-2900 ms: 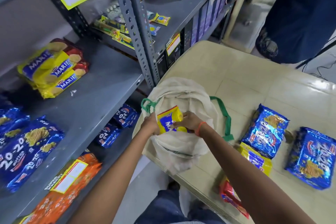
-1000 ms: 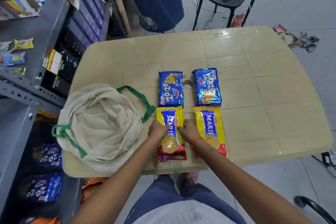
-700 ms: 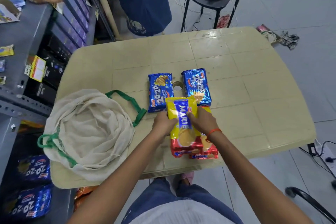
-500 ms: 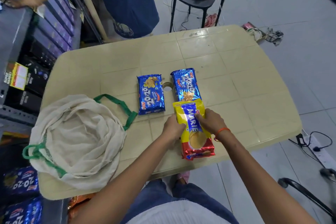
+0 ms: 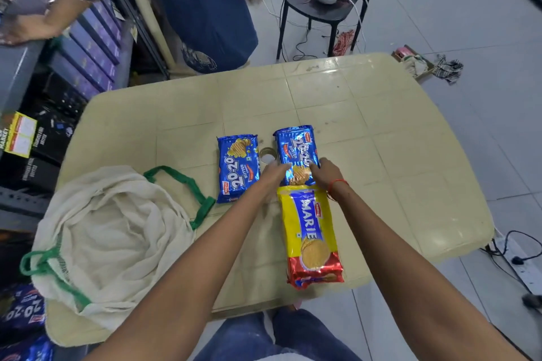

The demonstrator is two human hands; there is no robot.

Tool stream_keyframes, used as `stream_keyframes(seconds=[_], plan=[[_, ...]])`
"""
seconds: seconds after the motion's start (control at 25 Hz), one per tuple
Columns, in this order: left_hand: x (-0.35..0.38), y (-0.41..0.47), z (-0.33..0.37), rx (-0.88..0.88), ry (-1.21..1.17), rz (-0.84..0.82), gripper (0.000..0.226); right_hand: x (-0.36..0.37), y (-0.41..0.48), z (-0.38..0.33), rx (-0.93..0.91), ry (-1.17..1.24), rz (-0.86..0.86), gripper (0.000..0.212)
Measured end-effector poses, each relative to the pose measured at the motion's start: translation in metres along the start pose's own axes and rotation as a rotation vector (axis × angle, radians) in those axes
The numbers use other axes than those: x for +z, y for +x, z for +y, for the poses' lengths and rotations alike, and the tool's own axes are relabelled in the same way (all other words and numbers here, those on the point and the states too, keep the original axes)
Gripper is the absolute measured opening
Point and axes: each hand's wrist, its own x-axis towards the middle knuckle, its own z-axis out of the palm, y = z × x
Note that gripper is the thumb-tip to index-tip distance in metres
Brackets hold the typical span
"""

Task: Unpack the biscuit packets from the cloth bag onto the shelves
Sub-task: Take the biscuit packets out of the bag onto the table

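Note:
Two blue 20-20 biscuit packets lie side by side mid-table, the left one [image 5: 238, 167] untouched. My left hand [image 5: 272, 174] and my right hand [image 5: 325, 174] grip the near end of the right 20-20 packet [image 5: 296, 146] from either side; it still lies flat. Just behind my hands, a stack of yellow-and-red Marie packets [image 5: 311, 237] rests by the table's front edge. The cream cloth bag [image 5: 111, 237] with green handles lies slumped at the table's near left corner.
The beige plastic table [image 5: 381, 155] has a small hole between the blue packets. Grey metal shelves [image 5: 17, 67] stand at left, with more 20-20 packets [image 5: 23, 311] low down. Another person [image 5: 199, 9] stands behind the table, beside a black chair [image 5: 319, 6]. Cables [image 5: 516, 258] lie on the floor at right.
A Marie packet came out of the bag and was laid on the table, then stacked on the other Marie packet. Both hands have let go and reached forward to the right 20-20 packet.

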Motion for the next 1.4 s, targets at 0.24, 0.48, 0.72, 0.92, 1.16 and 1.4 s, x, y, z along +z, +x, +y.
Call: stream_keyframes(seconds=[0.24,0.48,0.72,0.92,1.16,1.4], plan=[[-0.003,0.008,0.01,-0.047,-0.15,-0.102,0.018,-0.002,0.017,-0.01,-0.041,0.084,0.067,0.039],[-0.078,-0.006,0.012,0.122,-0.136,0.09,0.01,0.028,-0.002,-0.069,-0.222,0.16,0.013,0.039],[-0.127,-0.012,-0.023,0.026,-0.209,0.153,0.032,0.089,-0.023,-0.084,-0.154,0.009,-0.082,0.031],[-0.118,-0.015,-0.032,-0.052,-0.225,0.456,0.053,0.082,-0.005,-0.093,-0.16,-0.012,-0.001,0.046],[-0.088,-0.018,-0.059,-0.228,-0.58,0.507,0.071,0.061,0.047,-0.138,-0.414,-0.306,-0.095,0.073],[-0.088,-0.01,-0.059,-0.311,-0.842,0.291,0.077,0.066,0.078,-0.153,-0.301,-0.337,-0.407,0.074]])
